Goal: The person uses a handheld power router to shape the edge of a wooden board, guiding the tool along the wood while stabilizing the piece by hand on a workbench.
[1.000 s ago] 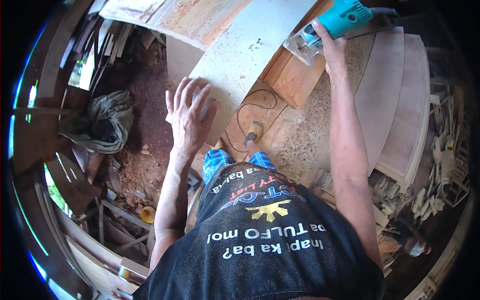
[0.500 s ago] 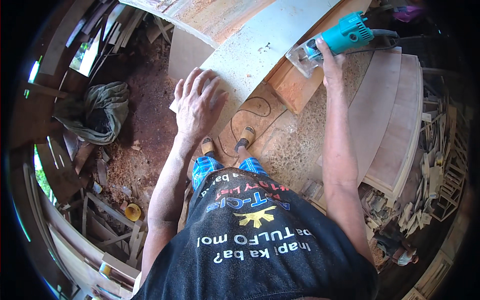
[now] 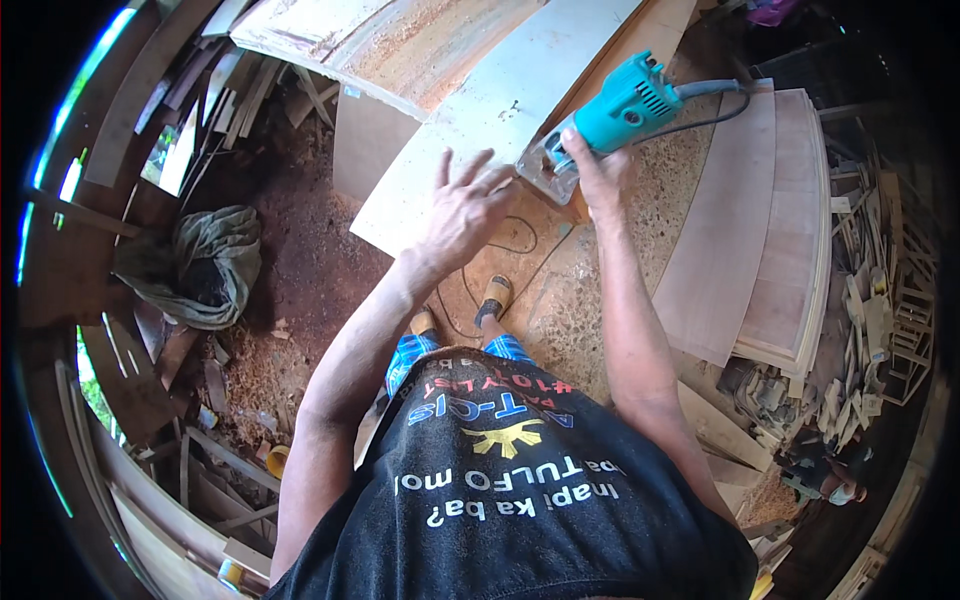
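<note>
In the head view, many wooden things crowded the workplace. At the right, two broad, smooth wood panels showed, curved by the lens, the outer one lying on a stack with layered edges. Beyond them sprawled a heap of offcuts, too many and too jumbled to count. At the left, one crumpled grey-green cloth lay slumped on the dark floor, near leaning planks. One small yellow container sat lower down, partly hidden by the left forearm. The tool and right hand blocked part of the brown wood along the board's right side.

The pale board was long, flat and speckled with dust; a grainy wooden surface scattered with reddish sawdust adjoined it at the upper left. A thin dark cable curled over the dusty ground near two yellow-and-dark slippers.

Of the two hands, the right hand gripped one teal power tool, whose clear base stood at the board's right edge, near its closest end. The left hand held nothing visible, fingers spread over that end; whether it touched the board could not be told.
</note>
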Tool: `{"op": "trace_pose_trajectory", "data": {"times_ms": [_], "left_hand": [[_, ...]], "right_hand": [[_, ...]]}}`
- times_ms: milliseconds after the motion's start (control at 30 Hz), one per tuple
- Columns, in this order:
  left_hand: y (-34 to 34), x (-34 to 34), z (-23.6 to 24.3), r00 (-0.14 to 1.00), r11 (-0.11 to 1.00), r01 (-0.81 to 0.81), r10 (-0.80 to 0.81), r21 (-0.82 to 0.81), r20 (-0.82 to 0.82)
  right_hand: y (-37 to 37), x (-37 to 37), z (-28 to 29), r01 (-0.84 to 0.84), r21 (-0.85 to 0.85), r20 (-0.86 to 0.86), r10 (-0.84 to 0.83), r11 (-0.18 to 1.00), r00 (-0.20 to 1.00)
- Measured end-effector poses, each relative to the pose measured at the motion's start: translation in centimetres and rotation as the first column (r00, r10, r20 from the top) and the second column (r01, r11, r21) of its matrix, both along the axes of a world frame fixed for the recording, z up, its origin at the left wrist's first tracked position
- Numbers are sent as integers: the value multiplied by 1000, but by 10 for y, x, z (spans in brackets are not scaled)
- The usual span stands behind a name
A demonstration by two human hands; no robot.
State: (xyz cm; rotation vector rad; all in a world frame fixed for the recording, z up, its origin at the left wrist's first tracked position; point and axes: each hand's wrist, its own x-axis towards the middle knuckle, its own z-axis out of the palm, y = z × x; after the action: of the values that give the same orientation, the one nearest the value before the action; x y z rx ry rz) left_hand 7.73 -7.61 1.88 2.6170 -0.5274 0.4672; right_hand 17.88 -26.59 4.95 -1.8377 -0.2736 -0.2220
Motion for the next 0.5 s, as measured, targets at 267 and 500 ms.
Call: {"op": "trace_pose_trajectory", "data": {"times_ms": [267, 500], "left_hand": [[-5, 28, -13, 969, 980, 190, -196, 56, 148], [2, 30, -21, 957, 967, 251, -256, 54, 139]], "right_hand": [[7, -29, -35, 111, -16, 66, -109, 994, 992], [17, -56, -26, 108, -48, 45, -106, 993, 993]]}}
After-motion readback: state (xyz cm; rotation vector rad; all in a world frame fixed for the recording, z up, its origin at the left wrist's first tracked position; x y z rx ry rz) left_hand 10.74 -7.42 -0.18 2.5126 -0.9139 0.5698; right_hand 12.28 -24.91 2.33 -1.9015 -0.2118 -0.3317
